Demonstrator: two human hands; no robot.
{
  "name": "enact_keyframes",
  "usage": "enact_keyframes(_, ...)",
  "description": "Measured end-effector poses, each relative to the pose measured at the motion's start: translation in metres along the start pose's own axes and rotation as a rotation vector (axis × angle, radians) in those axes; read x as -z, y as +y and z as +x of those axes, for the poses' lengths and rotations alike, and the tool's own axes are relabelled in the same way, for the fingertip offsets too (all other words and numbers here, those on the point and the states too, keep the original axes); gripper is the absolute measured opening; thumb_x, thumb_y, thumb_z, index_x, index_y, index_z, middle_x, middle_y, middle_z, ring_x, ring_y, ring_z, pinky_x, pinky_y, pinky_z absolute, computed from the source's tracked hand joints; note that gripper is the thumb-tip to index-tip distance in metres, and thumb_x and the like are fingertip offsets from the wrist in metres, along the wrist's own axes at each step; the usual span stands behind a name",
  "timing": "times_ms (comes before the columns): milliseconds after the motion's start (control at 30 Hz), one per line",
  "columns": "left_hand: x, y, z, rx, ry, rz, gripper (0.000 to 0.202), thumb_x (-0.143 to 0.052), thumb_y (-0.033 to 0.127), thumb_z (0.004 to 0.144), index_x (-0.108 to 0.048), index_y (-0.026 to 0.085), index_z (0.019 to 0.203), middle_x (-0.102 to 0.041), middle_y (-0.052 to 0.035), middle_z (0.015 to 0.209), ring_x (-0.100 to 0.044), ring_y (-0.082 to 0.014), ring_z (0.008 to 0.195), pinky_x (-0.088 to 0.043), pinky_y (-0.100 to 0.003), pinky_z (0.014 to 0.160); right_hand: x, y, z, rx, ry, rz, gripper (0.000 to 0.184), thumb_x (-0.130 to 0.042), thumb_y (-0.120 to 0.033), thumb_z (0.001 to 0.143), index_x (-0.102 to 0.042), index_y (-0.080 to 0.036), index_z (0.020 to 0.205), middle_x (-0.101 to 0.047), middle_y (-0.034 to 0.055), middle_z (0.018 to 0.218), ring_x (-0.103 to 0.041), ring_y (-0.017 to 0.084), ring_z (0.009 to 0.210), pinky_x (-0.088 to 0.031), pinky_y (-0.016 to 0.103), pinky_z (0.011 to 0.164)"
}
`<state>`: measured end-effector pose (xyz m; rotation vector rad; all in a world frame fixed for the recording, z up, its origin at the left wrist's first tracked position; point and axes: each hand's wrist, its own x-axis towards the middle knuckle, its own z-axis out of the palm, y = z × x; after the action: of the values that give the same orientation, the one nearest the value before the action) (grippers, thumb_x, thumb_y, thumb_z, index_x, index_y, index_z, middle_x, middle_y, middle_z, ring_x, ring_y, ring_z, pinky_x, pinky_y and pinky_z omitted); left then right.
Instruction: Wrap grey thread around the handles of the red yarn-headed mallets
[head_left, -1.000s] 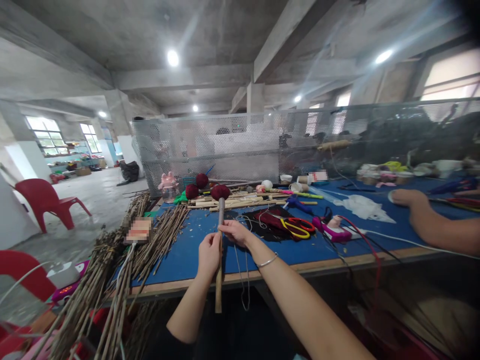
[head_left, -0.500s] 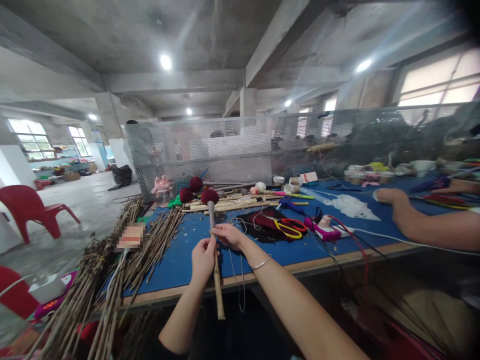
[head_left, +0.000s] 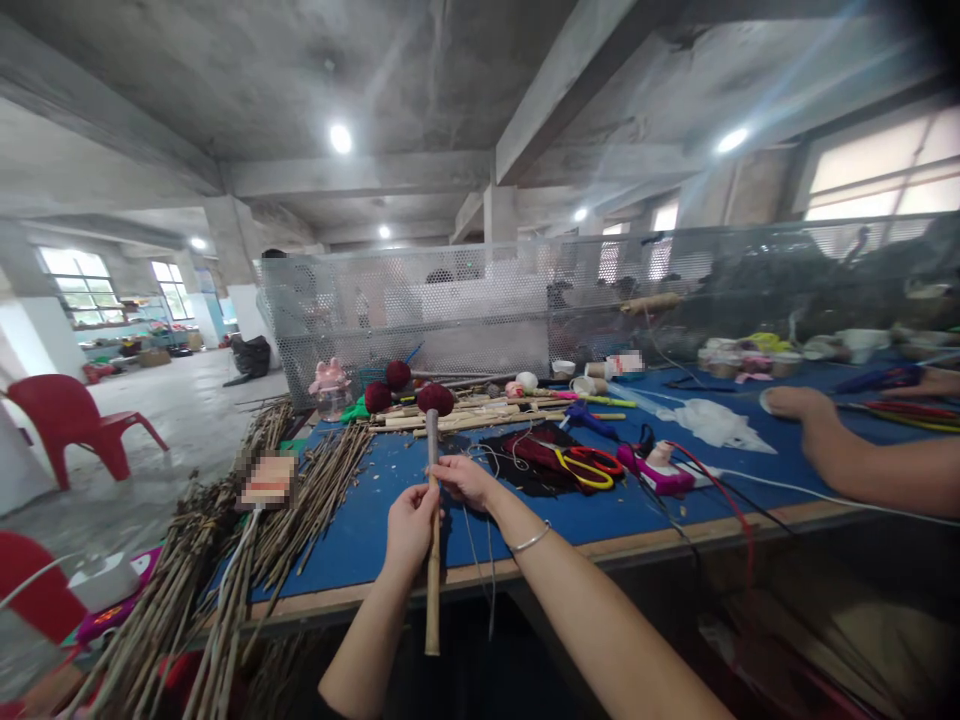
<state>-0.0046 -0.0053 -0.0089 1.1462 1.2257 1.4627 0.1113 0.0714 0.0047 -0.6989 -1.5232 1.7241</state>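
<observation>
Both hands are on a mallet-like bamboo stick (head_left: pixel 433 590) topped by a dark red ball head (head_left: pixel 435 400). Grey wrapping (head_left: pixel 433 438) covers the stick just under the head. My left hand (head_left: pixel 411 522) is closed around the stick below the wrapping. Just above it, my right hand (head_left: pixel 463 480) pinches at the wrapping's lower end. Thin grey cord (head_left: pixel 491 570) hangs in a loop under my right hand, past the table edge. Two more dark red balls (head_left: pixel 388 386) lie behind the stick.
Bundled thin sticks (head_left: pixel 315 490) lie left on the blue table (head_left: pixel 352 545). Yellow-and-red-handled scissors (head_left: pixel 589 468) rest on dark cloth. A blue glue gun (head_left: pixel 589 418), a purple-and-white power strip (head_left: pixel 664 475) and cables sit right of it. Another person's arm (head_left: pixel 847 450) reaches in from the right.
The stick's lower end has swung slightly left, so it stands straighter in view. Both hands keep their hold. The whole view has shifted a little.
</observation>
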Motion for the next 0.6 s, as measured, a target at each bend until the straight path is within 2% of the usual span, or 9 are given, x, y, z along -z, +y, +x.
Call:
enact_keyframes(67, -0.0013, -0.0001, -0.0002, 0.013, -0.001, -0.015, 0.042, -0.062, 0.05, 0.064, -0.061, 0.011, 0.081, -0.059, -0.0018, 0.058, -0.049, -0.0095, 0.045, -0.038, -0.02, 0.044, 0.0014, 0.0002, 0.0003, 0.006, 0.014, -0.002, 0.034, -0.068, -0.043, 0.064, -0.048, -0.016, 0.069, -0.028, -0.0124, 0.039, -0.015, 0.001, 0.031, -0.006, 0.02, 0.033)
enact_keyframes(133, -0.003, -0.0011, -0.0004, -0.045, 0.05, -0.001, 0.043, -0.066, 0.048, 0.062, -0.061, 0.012, 0.085, -0.061, -0.0024, 0.064, -0.052, -0.0099, 0.05, -0.04, -0.02, 0.048, 0.0026, 0.0009, 0.0009, 0.019, 0.021, -0.007, 0.034, -0.069, -0.042, 0.063, -0.046, -0.016, 0.068, -0.028, -0.0124, 0.039, -0.016, 0.001, 0.031, -0.006, 0.02, 0.033)
enact_keyframes(233, -0.0048, -0.0024, -0.001, -0.15, 0.15, 0.053, 0.041, -0.072, 0.043, 0.056, -0.061, 0.012, 0.079, -0.061, -0.0025, 0.064, -0.053, -0.0104, 0.054, -0.041, -0.02, 0.053, 0.0024, 0.0014, 0.0015, 0.034, 0.031, -0.023, 0.035, -0.069, -0.042, 0.063, -0.046, -0.016, 0.067, -0.029, -0.0121, 0.038, -0.018, 0.002, 0.03, -0.007, 0.02, 0.032)
enact_keyframes(300, -0.0049, -0.0022, -0.0015, -0.142, 0.168, 0.071, 0.039, -0.071, 0.044, 0.056, -0.061, 0.011, 0.075, -0.062, -0.0036, 0.063, -0.053, -0.0106, 0.053, -0.041, -0.021, 0.052, 0.001, 0.0009, 0.0012, 0.035, 0.036, -0.017, 0.034, -0.069, -0.042, 0.063, -0.047, -0.016, 0.067, -0.03, -0.0119, 0.038, -0.019, 0.002, 0.03, -0.007, 0.02, 0.032)
enact_keyframes(467, -0.0026, -0.0008, -0.0017, -0.051, 0.094, 0.01, 0.041, -0.062, 0.05, 0.063, -0.061, 0.011, 0.075, -0.059, -0.0024, 0.057, -0.051, -0.0105, 0.046, -0.041, -0.022, 0.046, -0.002, -0.0025, -0.0018, -0.009, -0.036, 0.055, 0.035, -0.07, -0.04, 0.063, -0.052, -0.014, 0.077, -0.029, -0.012, 0.041, -0.016, 0.001, 0.033, -0.005, 0.019, 0.033)
enact_keyframes(600, -0.0019, -0.0007, -0.0012, 0.0, 0.01, -0.013, 0.039, -0.058, 0.051, 0.067, -0.059, 0.012, 0.071, -0.058, -0.0016, 0.055, -0.048, -0.0084, 0.042, -0.037, -0.02, 0.042, -0.0004, -0.0028, -0.0025, -0.016, -0.038, 0.035, 0.032, -0.069, -0.039, 0.064, -0.048, -0.016, 0.07, -0.027, -0.0123, 0.04, -0.014, 0.001, 0.032, -0.005, 0.019, 0.034)
